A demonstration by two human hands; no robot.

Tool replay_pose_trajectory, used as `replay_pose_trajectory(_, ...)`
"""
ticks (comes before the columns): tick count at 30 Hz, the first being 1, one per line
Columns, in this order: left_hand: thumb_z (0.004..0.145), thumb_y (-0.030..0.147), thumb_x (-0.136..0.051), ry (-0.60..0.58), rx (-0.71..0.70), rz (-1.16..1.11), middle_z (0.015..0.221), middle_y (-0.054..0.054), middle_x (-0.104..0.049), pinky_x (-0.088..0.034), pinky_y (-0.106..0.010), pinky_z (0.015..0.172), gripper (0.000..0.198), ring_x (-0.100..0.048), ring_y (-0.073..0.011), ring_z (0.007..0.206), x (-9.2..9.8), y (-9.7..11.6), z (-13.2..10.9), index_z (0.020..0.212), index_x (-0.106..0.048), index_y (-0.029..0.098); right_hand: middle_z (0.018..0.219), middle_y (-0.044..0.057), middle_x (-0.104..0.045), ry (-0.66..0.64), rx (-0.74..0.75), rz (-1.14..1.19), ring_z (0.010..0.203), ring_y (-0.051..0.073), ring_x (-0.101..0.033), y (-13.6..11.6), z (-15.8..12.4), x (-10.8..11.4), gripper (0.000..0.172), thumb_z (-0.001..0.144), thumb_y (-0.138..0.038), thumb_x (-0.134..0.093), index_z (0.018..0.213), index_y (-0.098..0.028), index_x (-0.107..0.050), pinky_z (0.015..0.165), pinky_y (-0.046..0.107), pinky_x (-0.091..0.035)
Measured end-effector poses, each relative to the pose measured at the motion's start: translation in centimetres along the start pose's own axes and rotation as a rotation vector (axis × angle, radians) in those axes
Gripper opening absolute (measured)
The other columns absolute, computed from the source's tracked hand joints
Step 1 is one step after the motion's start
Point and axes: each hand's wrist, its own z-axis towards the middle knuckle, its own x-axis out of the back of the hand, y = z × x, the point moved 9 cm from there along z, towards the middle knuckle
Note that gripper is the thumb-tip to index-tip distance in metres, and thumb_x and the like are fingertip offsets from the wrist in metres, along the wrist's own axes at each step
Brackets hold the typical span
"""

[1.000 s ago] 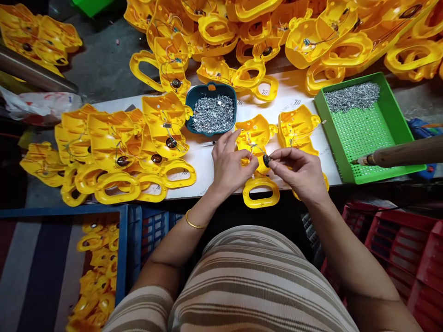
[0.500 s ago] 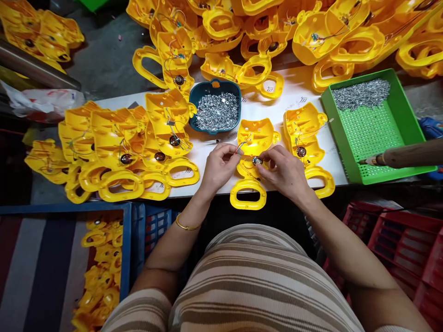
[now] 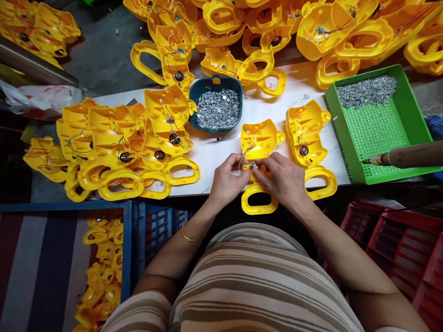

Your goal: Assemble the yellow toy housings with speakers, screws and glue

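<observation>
A yellow plastic shell [image 3: 262, 144] with a loop handle [image 3: 259, 213] lies in front of me, its hollow side up. My left hand [image 3: 229, 179] is closed, its fingertips pinching thin coloured wires [image 3: 242, 162] over the shell's left edge. My right hand [image 3: 281, 179] pinches a small round speaker [image 3: 254, 165] over the lower part of the shell. The fingertips of both hands nearly meet there and hide part of the shell. To the right lies another yellow shell [image 3: 304, 122] with a speaker and wires in it.
A dark teal bin [image 3: 191, 121] of small metal parts stands behind my hands. On the right, a green basket [image 3: 377, 133] holds screws, with a wooden-handled tool [image 3: 411, 154] over it. Yellow shells [image 3: 114, 138] pile up left and behind. A blue crate [image 3: 126, 249] stands lower left.
The shell has shifted slightly right and toward me. My left hand has moved right and down with the wires. The speaker has tilted in my right hand, and the hands are closer together.
</observation>
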Motion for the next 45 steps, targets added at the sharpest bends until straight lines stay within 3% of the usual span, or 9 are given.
replay_pose_trajectory(8, 0.072, 0.018, -0.059, 0.009, -0.008, -0.027, 0.086, 0.001, -0.060, -0.052, -0.019, 0.058, 0.015, -0.060, -0.0112, 0.075, -0.4, 0.0, -0.3, 0.085, -0.052, 0.019, 0.089, 0.005, -0.064, 0.018, 0.000, -0.059, 0.077, 0.017, -0.058, -0.2, -0.3, 0.3, 0.021, 0.092, -0.036, -0.056, 0.096, -0.020, -0.069, 0.052, 0.029, -0.023)
replay_pose_trajectory(13, 0.073, 0.017, -0.059, 0.062, -0.062, 0.097, 0.086, 0.002, -0.059, -0.052, -0.021, 0.069, 0.018, -0.059, -0.0106, 0.077, -0.4, 0.0, -0.4, 0.087, -0.049, 0.021, 0.091, 0.007, -0.064, -0.026, -0.008, -0.092, 0.079, 0.019, -0.058, -0.5, -0.2, 0.2, 0.022, 0.093, -0.033, -0.051, 0.096, -0.020, -0.068, 0.051, 0.030, -0.022)
replay_pose_trajectory(20, 0.073, 0.016, -0.058, 0.085, -0.101, 0.149, 0.085, 0.004, -0.055, -0.048, -0.020, 0.070, 0.019, -0.056, -0.0096, 0.074, -0.6, 0.0, -0.3, 0.088, -0.047, 0.022, 0.092, 0.007, -0.064, -0.032, -0.040, -0.098, 0.083, 0.020, -0.058, -0.4, -0.3, 0.1, 0.023, 0.095, -0.038, -0.051, 0.095, -0.021, -0.068, 0.050, 0.031, -0.020)
replay_pose_trajectory(27, 0.074, 0.018, -0.061, 0.084, -0.076, 0.127, 0.078, 0.006, -0.050, -0.046, -0.020, 0.065, 0.019, -0.052, -0.0095, 0.069, -0.6, -0.2, 0.1, 0.084, -0.044, 0.022, 0.091, 0.006, -0.064, -0.019, 0.031, 0.002, 0.085, 0.019, -0.059, 0.0, -0.4, -0.3, 0.021, 0.094, -0.032, -0.055, 0.104, -0.021, -0.070, 0.061, 0.028, -0.034)
replay_pose_trajectory(32, 0.073, 0.015, -0.061, 0.067, -0.087, 0.154, 0.076, 0.006, -0.048, -0.042, -0.019, 0.063, 0.021, -0.047, -0.0090, 0.066, -0.6, 0.2, 0.4, 0.081, -0.042, 0.022, 0.091, 0.004, -0.059, 0.009, -0.018, 0.008, 0.070, 0.014, -0.054, 1.0, -0.4, 0.0, 0.023, 0.093, -0.039, -0.056, 0.101, -0.027, -0.074, 0.051, 0.026, -0.025)
replay_pose_trajectory(39, 0.070, 0.013, -0.060, 0.034, -0.078, 0.186, 0.071, 0.006, -0.043, -0.037, -0.019, 0.059, 0.024, -0.042, -0.0092, 0.064, -0.6, 0.8, 1.0, 0.077, -0.039, 0.022, 0.083, 0.002, -0.058, -0.011, -0.042, 0.012, 0.063, 0.012, -0.050, 1.9, -0.2, -0.9, 0.027, 0.095, -0.041, -0.050, 0.105, -0.033, -0.074, 0.047, 0.026, -0.020)
replay_pose_trajectory(45, 0.072, 0.019, -0.065, 0.026, -0.049, 0.168, 0.070, 0.008, -0.044, -0.036, -0.019, 0.059, 0.025, -0.042, -0.0084, 0.062, -0.6, -0.1, 0.8, 0.080, -0.041, 0.022, 0.089, 0.003, -0.062, 0.018, 0.054, 0.220, 0.073, 0.014, -0.058, 1.4, -1.8, 1.1, 0.026, 0.093, -0.030, -0.054, 0.114, -0.025, -0.069, 0.056, 0.025, -0.036)
